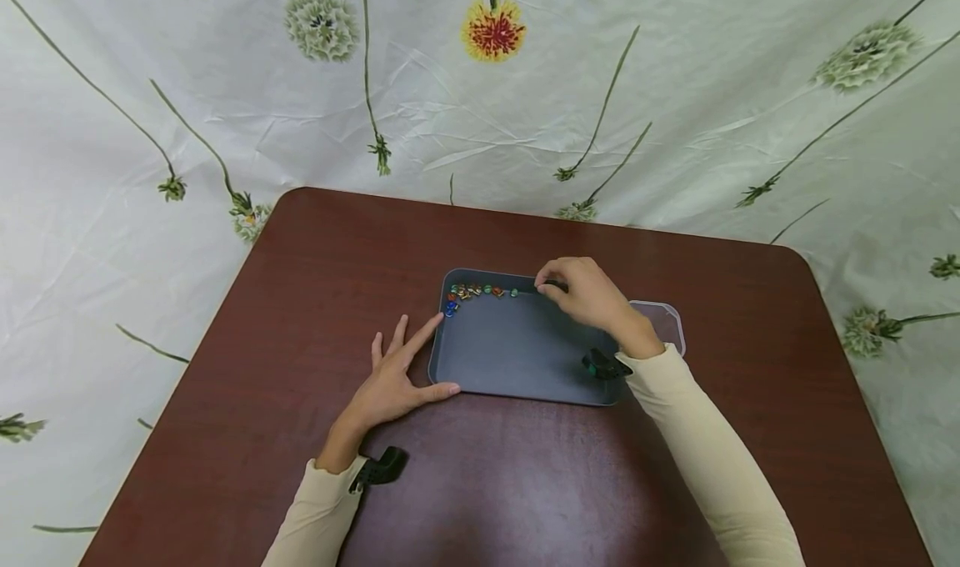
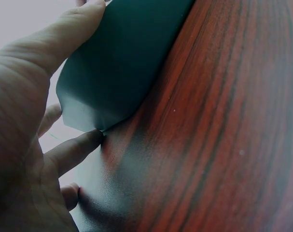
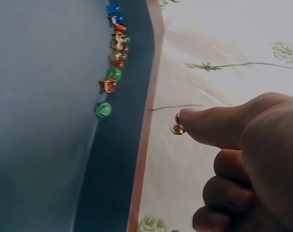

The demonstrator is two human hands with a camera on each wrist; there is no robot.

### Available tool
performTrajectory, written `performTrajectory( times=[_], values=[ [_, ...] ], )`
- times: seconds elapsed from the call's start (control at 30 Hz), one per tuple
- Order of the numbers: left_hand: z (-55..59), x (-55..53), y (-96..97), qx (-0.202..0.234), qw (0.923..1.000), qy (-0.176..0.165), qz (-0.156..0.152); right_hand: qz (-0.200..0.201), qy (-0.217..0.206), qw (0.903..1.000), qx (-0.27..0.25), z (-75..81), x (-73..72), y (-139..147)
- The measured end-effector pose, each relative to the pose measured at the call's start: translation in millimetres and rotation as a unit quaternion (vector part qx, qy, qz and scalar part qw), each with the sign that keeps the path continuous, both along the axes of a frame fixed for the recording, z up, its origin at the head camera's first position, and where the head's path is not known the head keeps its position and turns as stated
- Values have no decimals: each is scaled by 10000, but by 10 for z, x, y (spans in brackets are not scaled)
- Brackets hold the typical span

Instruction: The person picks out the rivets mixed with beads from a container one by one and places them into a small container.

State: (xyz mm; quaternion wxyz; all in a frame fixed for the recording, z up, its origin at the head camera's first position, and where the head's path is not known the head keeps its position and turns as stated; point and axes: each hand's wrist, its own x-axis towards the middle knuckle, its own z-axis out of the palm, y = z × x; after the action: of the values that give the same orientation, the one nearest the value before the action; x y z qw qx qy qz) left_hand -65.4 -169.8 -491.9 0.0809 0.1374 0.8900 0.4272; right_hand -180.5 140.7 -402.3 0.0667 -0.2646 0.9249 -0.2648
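A grey-blue tray (image 1: pixel 517 358) lies on the table. My left hand (image 1: pixel 390 388) is spread at its left end, with one fingertip at the left rim and the thumb at the front corner. In the left wrist view its fingers (image 2: pixel 71 152) touch the tray's outer wall. Above the tray's far rim my right hand (image 1: pixel 588 292) pinches a small copper-coloured piece with a round flange (image 3: pixel 177 128) between thumb and fingertip. Several small shiny pieces (image 3: pixel 118 43), blue, orange, gold and green, line the tray's far edge and left corner. A green piece (image 3: pixel 103 109) sits at the row's end.
A clear plastic container (image 1: pixel 663 321) stands at the tray's right end, partly hidden by the right forearm. The dark red-brown table (image 1: pixel 330 275) extends around the tray. A flower-printed cloth (image 1: pixel 450 92) hangs behind the table.
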Motion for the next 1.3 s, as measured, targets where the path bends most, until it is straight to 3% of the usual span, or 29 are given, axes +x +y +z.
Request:
performTrajectory(
  times=[0.37,0.8,1.3],
  values=[
    [9,7,-1,-10,10000,4,11,-139,6,9998,-144,48,46,263],
    [12,9,8,33,10000,-20,27,-461,-36,9989,109,144,163,575],
    [7,12,6,68,10000,19,18,-639,33,9979,39,115,271,876]
  ],
)
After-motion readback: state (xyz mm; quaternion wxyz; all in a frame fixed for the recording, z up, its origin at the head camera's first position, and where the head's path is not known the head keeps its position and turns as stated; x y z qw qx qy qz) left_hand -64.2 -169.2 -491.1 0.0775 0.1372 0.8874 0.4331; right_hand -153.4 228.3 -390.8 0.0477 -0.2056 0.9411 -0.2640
